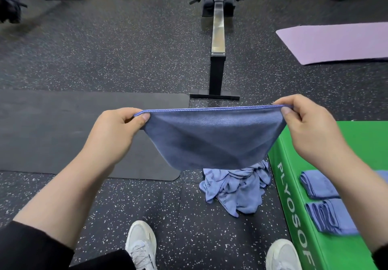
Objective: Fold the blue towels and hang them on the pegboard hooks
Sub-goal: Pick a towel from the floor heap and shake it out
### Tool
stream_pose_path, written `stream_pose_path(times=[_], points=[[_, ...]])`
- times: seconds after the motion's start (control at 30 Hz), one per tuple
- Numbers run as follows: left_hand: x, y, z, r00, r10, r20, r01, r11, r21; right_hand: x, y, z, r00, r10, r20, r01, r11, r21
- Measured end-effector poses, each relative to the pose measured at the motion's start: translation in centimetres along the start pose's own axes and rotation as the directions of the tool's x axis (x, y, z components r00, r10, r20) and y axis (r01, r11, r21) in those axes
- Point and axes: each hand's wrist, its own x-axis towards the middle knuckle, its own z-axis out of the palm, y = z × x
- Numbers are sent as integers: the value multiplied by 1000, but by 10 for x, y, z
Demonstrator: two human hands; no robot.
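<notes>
Scene: A gym floor of speckled rubber, seen from above by a person standing in white sneakers (141, 246).
Towel in hand: A blue towel (212, 135) hangs in the air at mid-frame, its stitched top edge pulled straight from side to side, its lower half sagging to a rounded fold.
Left hand: The left hand (117, 131) pinches the towel's left top corner between thumb and curled fingers.
Right hand: The right hand (308, 127) pinches the opposite corner the same way, at about the same height.
Key relation: The towel's long axis runs left to right between the two hands, so each hand is equally near its own end; the next fold would seem to call for bringing one corner across to the other.
Unfolded pile: A heap of crumpled blue towels (235, 190) lies on the floor directly under the held one, just beside the green plyo box (361, 141).
Folded stacks: Two folded blue towels (319, 183) sit on the box top, near the right forearm.
Progress: Folding appears partway through; no pegboard or hooks are in view.
Surroundings: A black exercise mat (63, 131) lies to the left, a rowing machine (218, 38) straight ahead, a purple yoga mat (336, 43) far right.
</notes>
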Motion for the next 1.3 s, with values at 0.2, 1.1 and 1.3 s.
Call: stream_pose_path(times=[0.2, 1.1, 1.3], points=[[1, 2, 2, 999, 21, -43, -27, 991, -129, 2, 4, 2, 1000, 21, -4, -21, 999, -25], [-18, 49, 54, 879, 246, 409, -125, 946, -300, -8, -71, 49, 900, -296, 321, 85, 839, 537], [-27, 48, 56, 837, 214, 503, -219, 974, -50, -1, -61, 39, 852, -247, 462, 9, 888, 459]])
